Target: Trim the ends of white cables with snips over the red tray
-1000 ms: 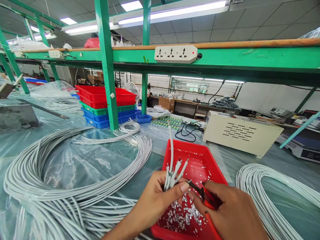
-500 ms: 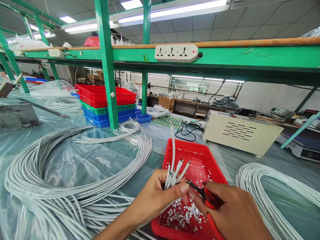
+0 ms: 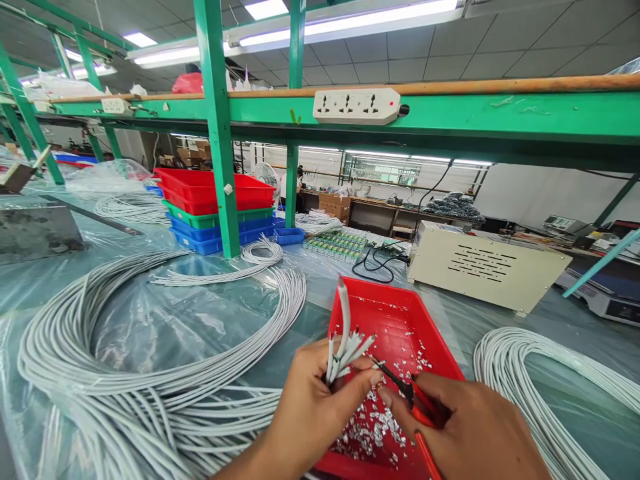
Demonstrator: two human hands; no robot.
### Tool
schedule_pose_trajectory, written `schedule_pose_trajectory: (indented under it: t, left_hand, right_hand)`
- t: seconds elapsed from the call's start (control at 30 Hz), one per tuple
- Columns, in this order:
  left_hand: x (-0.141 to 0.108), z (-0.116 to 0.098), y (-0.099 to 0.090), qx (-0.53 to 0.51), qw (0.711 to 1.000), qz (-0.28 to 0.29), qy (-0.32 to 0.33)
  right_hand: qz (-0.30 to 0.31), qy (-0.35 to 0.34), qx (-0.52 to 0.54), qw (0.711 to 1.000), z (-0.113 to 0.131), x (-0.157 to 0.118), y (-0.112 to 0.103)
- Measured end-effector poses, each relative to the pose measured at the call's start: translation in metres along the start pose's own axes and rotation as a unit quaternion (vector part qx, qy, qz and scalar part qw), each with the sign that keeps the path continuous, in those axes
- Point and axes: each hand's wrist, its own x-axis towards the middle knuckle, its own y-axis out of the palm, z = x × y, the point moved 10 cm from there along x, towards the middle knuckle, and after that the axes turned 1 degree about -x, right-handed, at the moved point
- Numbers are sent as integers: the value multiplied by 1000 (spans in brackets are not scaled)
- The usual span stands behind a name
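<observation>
- My left hand is clamping the bundle of thin, round white cables at the lower centre of the frame, I think so that their ends are fanning apart.
- My right hand is gripping the red-handled pliers with dark metal tips, just right of the bundle; whether the tips are biting anything, I cannot tell.
- Beneath both hands the red, rectangular plastic tray is lying, probably for catching the small silvery scraps in it.
</observation>
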Motion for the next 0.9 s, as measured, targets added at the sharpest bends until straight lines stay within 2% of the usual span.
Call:
schedule_pose_trajectory:
  t: [0.1,0.27,0.33,0.43,0.6,0.73,0.83,0.9]
  left_hand:
    - [0,-2,6,-11,999,37,5]
    - [-2,2,24,-105,983,139,-51]
    - [-2,3,28,-121,976,171,-58]
    - [0,7,28,-137,970,186,-74]
    - [4,12,20,-161,973,137,-89]
    - [1,9,12,-120,988,65,-70]
    - [-4,-5,2,2,1000,3,16]
    - [-9,-18,4,98,991,3,92]
  right_hand:
    - [-44,-23,-18,999,1,-1,-6]
    - [-146,-116,-15,982,9,-4,-23]
    - [-159,-126,-15,979,9,-4,-25]
    - [-149,-118,-13,982,10,-4,-25]
    - [-75,-66,-4,995,5,0,-14]
    - [-54,-94,-4,994,9,0,-8]
    - [-21,-83,-9,996,5,0,-1]
    - [34,-56,3,998,0,0,8]
